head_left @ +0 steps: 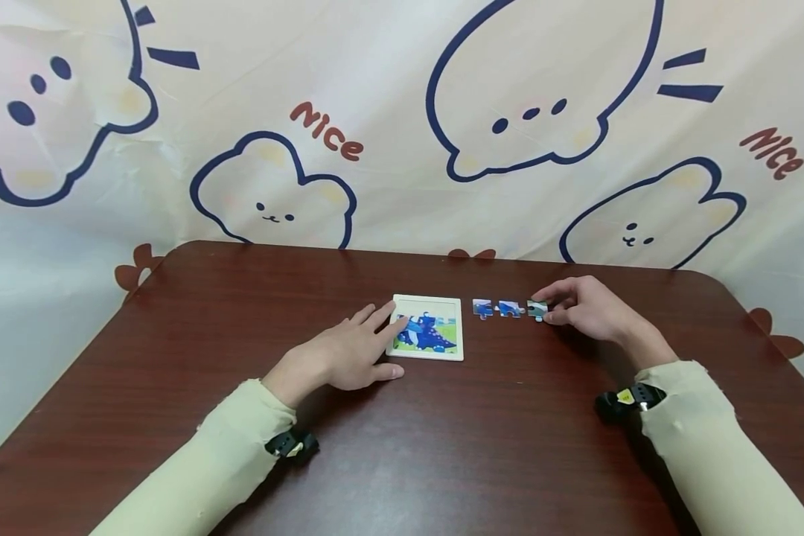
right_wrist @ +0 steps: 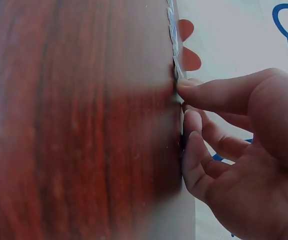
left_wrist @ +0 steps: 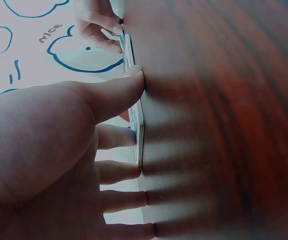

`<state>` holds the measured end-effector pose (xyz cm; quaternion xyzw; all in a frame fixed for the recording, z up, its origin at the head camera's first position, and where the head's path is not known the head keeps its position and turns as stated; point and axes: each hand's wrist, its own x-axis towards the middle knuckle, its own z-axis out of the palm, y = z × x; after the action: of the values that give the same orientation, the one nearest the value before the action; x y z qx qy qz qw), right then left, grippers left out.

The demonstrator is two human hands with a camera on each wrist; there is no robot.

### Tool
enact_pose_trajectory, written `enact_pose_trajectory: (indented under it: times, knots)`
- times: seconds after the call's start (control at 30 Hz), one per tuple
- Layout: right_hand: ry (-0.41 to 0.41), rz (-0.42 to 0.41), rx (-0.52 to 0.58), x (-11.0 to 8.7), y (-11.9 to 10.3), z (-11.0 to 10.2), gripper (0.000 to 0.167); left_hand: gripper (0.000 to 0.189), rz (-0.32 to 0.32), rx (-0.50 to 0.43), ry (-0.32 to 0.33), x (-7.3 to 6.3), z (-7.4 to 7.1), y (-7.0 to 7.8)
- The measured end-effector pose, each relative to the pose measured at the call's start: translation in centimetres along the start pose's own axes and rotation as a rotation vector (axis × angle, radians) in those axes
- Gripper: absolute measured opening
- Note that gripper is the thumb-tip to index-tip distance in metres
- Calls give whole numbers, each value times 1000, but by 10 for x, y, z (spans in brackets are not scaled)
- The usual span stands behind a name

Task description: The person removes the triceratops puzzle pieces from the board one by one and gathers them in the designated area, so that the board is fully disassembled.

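The left hand point(head_left: 348, 353) lies with its fingers almost straight and spread apart, so its grip is not closed around anything. The index fingertip rests on the puzzle board point(head_left: 435, 304), and the middle fingertip touches its left edge. In the left wrist view, the other two fingertips are down on the brown surface point(head_left: 442, 447), and the thumb is just beside the near edge of the board.

The right hand point(head_left: 592, 309) has a narrow grip: the thumb and the index finger pinch the right piece point(head_left: 537, 307), with the other fingers bent behind. Whether this piece is a little lifted from the surface, I cannot tell.

The puzzle board lies flat between the two hands and shows a blue dinosaur on green ground; the upper part of its inside is white. To its right, the left piece point(head_left: 482, 307) and the middle piece point(head_left: 509, 308) lie in one row with the pinched piece. Behind the surface there is a pale cloth point(head_left: 388, 193) with drawn outlines.
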<state>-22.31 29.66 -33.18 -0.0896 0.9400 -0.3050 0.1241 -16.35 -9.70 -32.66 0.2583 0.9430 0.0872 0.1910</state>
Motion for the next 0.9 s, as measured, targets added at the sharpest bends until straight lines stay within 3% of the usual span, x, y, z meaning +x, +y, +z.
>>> enact_pose_trajectory:
  times: [0.9]
  knots:
    - [-21, 18, 28, 3, 3, -1, 38, 82, -2, 5, -8, -1, -2, 1]
